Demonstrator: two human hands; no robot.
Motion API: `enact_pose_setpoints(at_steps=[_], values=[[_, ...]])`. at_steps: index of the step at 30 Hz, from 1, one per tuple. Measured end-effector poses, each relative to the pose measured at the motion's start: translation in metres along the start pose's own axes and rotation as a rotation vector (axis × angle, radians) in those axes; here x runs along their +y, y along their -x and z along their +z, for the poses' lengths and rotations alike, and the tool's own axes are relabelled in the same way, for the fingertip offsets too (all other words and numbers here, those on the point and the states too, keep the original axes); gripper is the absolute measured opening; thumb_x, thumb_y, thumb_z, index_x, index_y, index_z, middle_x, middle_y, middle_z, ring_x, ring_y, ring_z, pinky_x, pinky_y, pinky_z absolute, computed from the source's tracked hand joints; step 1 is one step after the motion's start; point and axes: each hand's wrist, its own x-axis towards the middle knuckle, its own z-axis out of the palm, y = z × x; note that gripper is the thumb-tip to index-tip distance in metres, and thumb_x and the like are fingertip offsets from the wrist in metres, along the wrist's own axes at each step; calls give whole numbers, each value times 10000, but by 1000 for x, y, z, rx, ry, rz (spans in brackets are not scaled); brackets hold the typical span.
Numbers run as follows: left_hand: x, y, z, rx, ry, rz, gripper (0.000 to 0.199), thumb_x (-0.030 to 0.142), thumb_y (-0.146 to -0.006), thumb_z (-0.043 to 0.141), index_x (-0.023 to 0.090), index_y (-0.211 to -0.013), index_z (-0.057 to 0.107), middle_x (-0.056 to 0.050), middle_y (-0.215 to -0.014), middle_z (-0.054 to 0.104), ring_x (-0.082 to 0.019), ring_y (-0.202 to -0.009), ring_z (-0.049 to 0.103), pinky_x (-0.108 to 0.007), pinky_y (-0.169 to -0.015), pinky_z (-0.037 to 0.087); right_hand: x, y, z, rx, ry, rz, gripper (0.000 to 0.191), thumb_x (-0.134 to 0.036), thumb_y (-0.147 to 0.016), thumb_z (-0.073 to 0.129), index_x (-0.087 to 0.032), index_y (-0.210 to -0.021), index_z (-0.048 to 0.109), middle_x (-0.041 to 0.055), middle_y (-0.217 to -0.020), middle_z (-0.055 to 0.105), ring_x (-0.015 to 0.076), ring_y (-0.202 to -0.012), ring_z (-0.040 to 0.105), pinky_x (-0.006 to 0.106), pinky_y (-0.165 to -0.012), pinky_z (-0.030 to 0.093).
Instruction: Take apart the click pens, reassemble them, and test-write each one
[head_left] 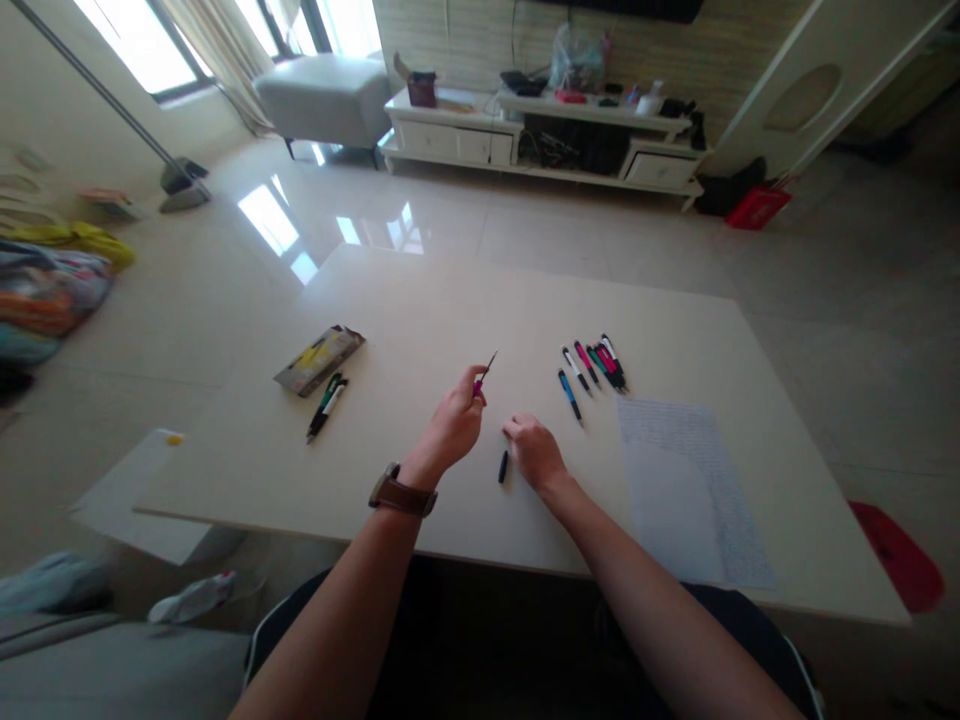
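Observation:
My left hand (456,422), with a brown watch on its wrist, is closed on a magenta pen part (477,388) from which a thin dark refill (489,366) sticks up. To its right, my right hand (534,450) rests low on the white table (465,310), its fingers curled together; whatever they may hold is too small to make out. A short black pen piece (503,467) lies just left of that hand. Several pens (585,368) in different colours lie farther right, with a blue pen (570,397) nearest me.
A grey and yellow packet (320,360) and green and white pens (328,407) lie on the left of the table. A written sheet (690,490) lies at the right. Beyond the table stand a white TV cabinet (450,143) and a grey stool (326,98).

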Motion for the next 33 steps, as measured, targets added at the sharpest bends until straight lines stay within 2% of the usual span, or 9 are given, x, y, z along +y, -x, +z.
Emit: enact_pose_setpoints(at_steps=[6,9,11,14,17,20,25,33], values=[[12,2,7,-33,-32,35,322,325,-977,381,209,-1220,558,43,-649,485,-137,-601,442,-261,-598,331,7,4,-5,31,4,-16,280,-31,-927,419,-168,-1009,649,118,-992,654,232,-971,577,306,-834,441],[14,3,12,-58,-47,56,326,364,-995,363,208,-1141,610,34,-668,514,-128,-600,451,-256,-601,339,6,4,-22,144,-126,-18,292,-31,-923,404,-165,-1030,641,126,-992,655,244,-992,572,342,-884,442],[14,3,15,-75,-59,77,321,366,-996,362,199,-1052,631,23,-694,538,-126,-613,458,-252,-606,344,9,2,-37,312,-333,0,241,-81,-939,425,-178,-1030,626,110,-983,657,237,-974,585,358,-879,458],[13,3,20,-111,-72,110,325,369,-999,354,198,-987,630,17,-703,555,-127,-615,461,-249,-600,340,21,-3,-55,522,-777,122,94,-209,-935,512,-198,-993,585,60,-889,653,191,-833,636,328,-779,509],[14,3,25,-136,-94,131,333,368,-1002,348,199,-969,632,12,-703,568,-132,-617,468,-252,-600,335,37,-8,-62,614,-1127,247,147,-300,-859,627,-202,-941,554,18,-816,647,167,-750,668,321,-739,546],[16,1,31,-148,-128,148,327,359,-1002,352,201,-961,637,6,-712,587,-136,-625,478,-258,-612,334,44,-10,-61,638,-1307,266,226,-324,-795,696,-200,-921,555,12,-846,664,159,-758,689,338,-768,570],[20,-1,38,-168,-156,171,314,343,-1001,364,208,-956,644,-10,-750,633,-141,-640,506,-267,-623,339,44,-9,-61,707,-1379,254,242,-306,-778,724,-197,-914,556,10,-867,655,157,-781,705,348,-803,579],[23,-2,43,-182,-165,206,322,336,-1011,352,211,-975,647,-45,-859,698,-167,-739,590,-282,-671,396,49,-1,-64,776,-1188,245,221,-325,-811,698,-200,-917,549,36,-882,666,169,-807,699,349,-827,574]])
